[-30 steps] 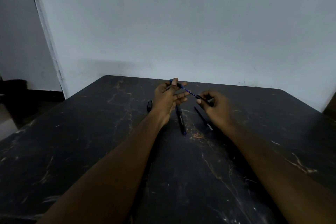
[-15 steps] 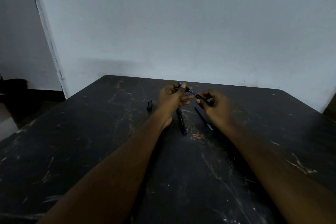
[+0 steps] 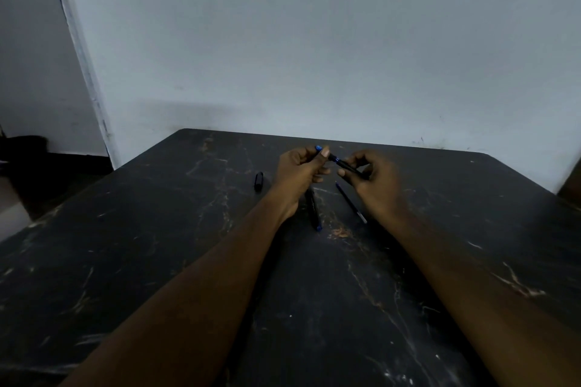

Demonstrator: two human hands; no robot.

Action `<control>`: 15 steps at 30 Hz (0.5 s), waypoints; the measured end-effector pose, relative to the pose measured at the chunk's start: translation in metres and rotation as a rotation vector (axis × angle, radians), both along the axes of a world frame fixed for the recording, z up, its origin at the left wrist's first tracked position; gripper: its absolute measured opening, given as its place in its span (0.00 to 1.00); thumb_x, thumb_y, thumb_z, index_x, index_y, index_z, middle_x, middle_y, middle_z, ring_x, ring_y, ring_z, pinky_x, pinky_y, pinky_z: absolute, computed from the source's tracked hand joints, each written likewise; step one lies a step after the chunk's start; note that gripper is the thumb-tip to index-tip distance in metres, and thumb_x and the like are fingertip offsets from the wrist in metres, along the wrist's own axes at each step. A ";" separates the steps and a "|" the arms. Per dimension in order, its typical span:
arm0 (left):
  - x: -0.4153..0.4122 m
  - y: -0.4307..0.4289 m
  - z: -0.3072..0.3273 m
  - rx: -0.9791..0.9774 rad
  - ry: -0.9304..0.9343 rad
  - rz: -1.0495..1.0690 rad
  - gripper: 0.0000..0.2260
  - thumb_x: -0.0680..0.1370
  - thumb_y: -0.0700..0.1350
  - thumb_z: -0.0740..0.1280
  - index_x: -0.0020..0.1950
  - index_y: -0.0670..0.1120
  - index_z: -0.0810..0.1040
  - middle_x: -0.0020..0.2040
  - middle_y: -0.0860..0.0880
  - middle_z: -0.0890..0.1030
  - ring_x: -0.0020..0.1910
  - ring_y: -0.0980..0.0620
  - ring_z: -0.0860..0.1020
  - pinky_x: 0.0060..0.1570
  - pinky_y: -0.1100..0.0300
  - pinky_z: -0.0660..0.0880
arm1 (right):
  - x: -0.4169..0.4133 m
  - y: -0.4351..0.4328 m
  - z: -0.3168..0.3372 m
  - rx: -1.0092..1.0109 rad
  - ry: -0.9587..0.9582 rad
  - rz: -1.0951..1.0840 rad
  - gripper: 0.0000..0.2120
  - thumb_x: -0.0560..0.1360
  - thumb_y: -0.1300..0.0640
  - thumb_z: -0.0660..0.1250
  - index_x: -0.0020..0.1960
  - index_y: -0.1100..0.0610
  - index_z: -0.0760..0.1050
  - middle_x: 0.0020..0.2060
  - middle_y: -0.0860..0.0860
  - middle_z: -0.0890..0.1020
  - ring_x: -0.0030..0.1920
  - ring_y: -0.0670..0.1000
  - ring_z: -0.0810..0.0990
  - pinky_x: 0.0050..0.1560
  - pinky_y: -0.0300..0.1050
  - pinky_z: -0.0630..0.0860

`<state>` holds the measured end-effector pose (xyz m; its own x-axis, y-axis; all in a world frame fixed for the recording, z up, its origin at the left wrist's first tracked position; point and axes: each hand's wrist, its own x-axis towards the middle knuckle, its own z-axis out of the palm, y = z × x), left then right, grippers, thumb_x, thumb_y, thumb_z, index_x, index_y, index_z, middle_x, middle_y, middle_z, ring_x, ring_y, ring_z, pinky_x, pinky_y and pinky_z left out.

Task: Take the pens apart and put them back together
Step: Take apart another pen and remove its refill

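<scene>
While both hands brace one pen above counter, left hand grip pinches blue-tipped end, right hand grip clamps barrel; opposed holds suit joining.

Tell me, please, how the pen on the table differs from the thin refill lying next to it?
The pen is thick and black with a blue tip at its near end; the refill is far thinner, with a pale near end. The pen lies between the two wrists; the refill lies partly under the right hand. Both rest flat on the table, pointing roughly away.
</scene>
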<state>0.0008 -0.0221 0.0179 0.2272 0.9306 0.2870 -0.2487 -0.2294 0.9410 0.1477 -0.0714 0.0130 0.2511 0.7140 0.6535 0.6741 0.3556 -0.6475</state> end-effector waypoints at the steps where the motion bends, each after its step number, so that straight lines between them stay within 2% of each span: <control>1: 0.000 0.000 0.000 0.000 0.001 0.001 0.10 0.78 0.44 0.69 0.54 0.38 0.81 0.47 0.42 0.84 0.42 0.49 0.82 0.42 0.57 0.77 | 0.000 0.000 0.000 0.000 -0.002 0.000 0.08 0.70 0.59 0.75 0.44 0.50 0.77 0.38 0.39 0.78 0.38 0.38 0.75 0.36 0.34 0.68; 3: 0.000 0.000 0.000 0.005 -0.002 -0.003 0.10 0.78 0.43 0.69 0.55 0.39 0.81 0.48 0.43 0.84 0.41 0.49 0.82 0.41 0.58 0.76 | 0.000 0.001 0.000 -0.005 0.008 0.001 0.07 0.71 0.58 0.75 0.44 0.50 0.78 0.39 0.40 0.79 0.40 0.40 0.76 0.38 0.38 0.71; 6: -0.001 0.000 0.000 0.027 0.004 -0.033 0.07 0.79 0.42 0.68 0.55 0.44 0.82 0.50 0.47 0.85 0.41 0.52 0.81 0.39 0.61 0.75 | 0.001 0.004 -0.001 -0.030 0.048 0.006 0.04 0.72 0.57 0.73 0.47 0.55 0.81 0.41 0.49 0.82 0.43 0.49 0.80 0.43 0.46 0.75; 8: -0.001 0.000 0.001 0.033 0.007 -0.071 0.07 0.79 0.41 0.67 0.55 0.47 0.82 0.52 0.49 0.85 0.43 0.53 0.81 0.40 0.62 0.74 | 0.002 0.005 -0.002 -0.038 0.051 0.012 0.05 0.73 0.57 0.72 0.48 0.58 0.82 0.41 0.52 0.83 0.44 0.51 0.80 0.45 0.49 0.76; 12: -0.002 0.000 0.003 -0.019 -0.042 -0.126 0.07 0.78 0.40 0.69 0.55 0.46 0.81 0.54 0.48 0.85 0.45 0.53 0.82 0.42 0.60 0.73 | 0.003 0.005 -0.002 -0.035 0.054 0.026 0.05 0.74 0.58 0.72 0.48 0.58 0.82 0.41 0.52 0.83 0.43 0.51 0.80 0.44 0.49 0.76; 15: -0.001 0.002 0.003 -0.067 -0.092 -0.069 0.06 0.76 0.45 0.71 0.51 0.45 0.81 0.51 0.45 0.85 0.41 0.52 0.82 0.40 0.59 0.74 | 0.001 0.004 -0.002 -0.031 0.026 0.034 0.05 0.74 0.57 0.72 0.49 0.57 0.82 0.42 0.50 0.82 0.44 0.48 0.80 0.41 0.44 0.74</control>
